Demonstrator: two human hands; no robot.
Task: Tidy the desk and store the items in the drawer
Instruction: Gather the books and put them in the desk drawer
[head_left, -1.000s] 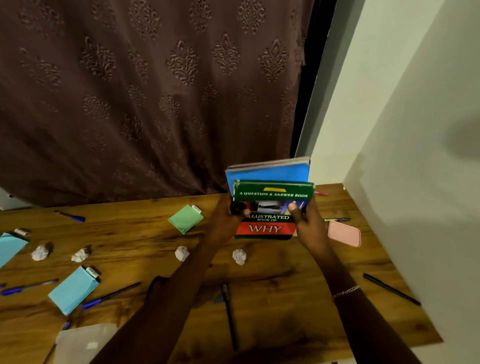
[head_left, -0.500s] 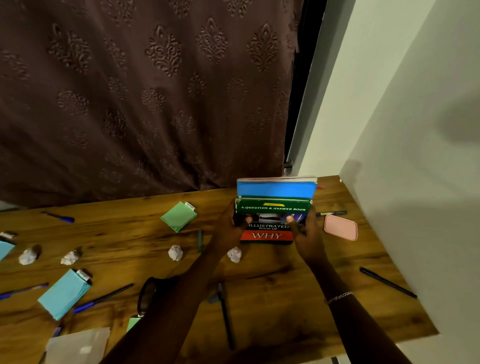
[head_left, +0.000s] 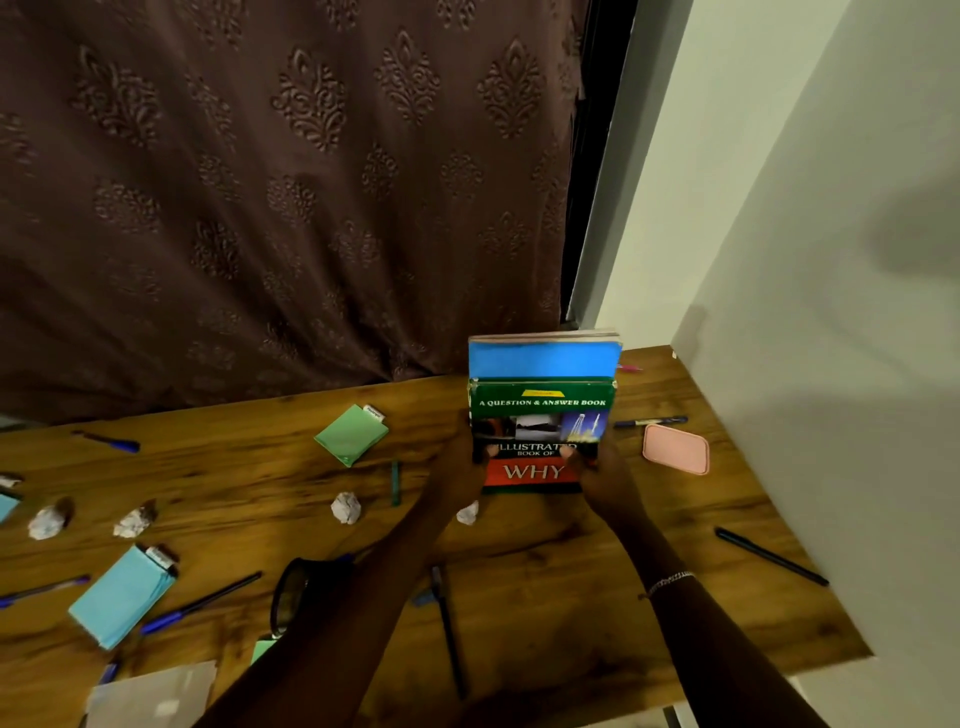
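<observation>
I hold two books upright on their lower edges at the back right of the wooden desk (head_left: 519, 587). The front one is a green and red book (head_left: 540, 410) titled "WHY"; a taller blue book (head_left: 544, 359) stands right behind it. My left hand (head_left: 460, 470) grips the stack's left side, thumb on the cover. My right hand (head_left: 597, 475) grips its right side, thumb across the front. No drawer is in view.
Scattered on the desk: a green sticky pad (head_left: 351, 434), a pink pad (head_left: 676, 448), a light blue pad (head_left: 122, 597), several crumpled paper balls (head_left: 346, 507), several pens (head_left: 770, 556), a black round object (head_left: 291, 595). A brown curtain (head_left: 291, 182) hangs behind; a white wall (head_left: 831, 312) bounds the right.
Both hands lowered the two books from tilted in the air to standing on the desk, and squared them together. The camera view tipped slightly downward.
</observation>
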